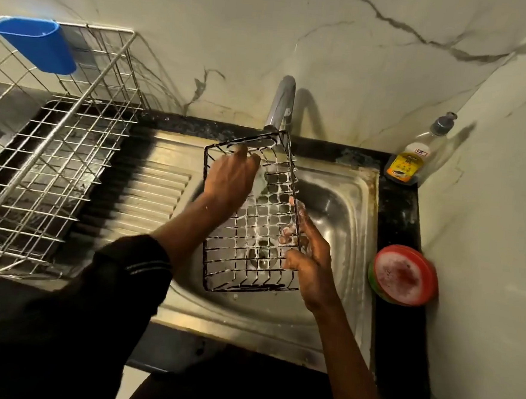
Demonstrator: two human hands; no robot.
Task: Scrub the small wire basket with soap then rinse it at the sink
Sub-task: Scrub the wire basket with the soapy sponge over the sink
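A small black wire basket [251, 261] hangs tilted over the steel sink [341, 223], its mesh coated in white soap foam. My right hand [309, 255] grips its right rim, fingers soapy. My left hand [230, 181] is inside the basket near its far end, closed on something pale and foamy, perhaps a scrubber; what it is I cannot tell. The chrome tap [281, 104] ends just above the basket's far edge. Whether water runs is unclear.
A large steel dish rack [49, 159] with a blue plastic cup [37, 43] stands on the left over the drainboard. A dish-soap bottle [414, 157] sits in the back right corner. A round red-and-green soap tub [404, 277] rests on the black counter at right.
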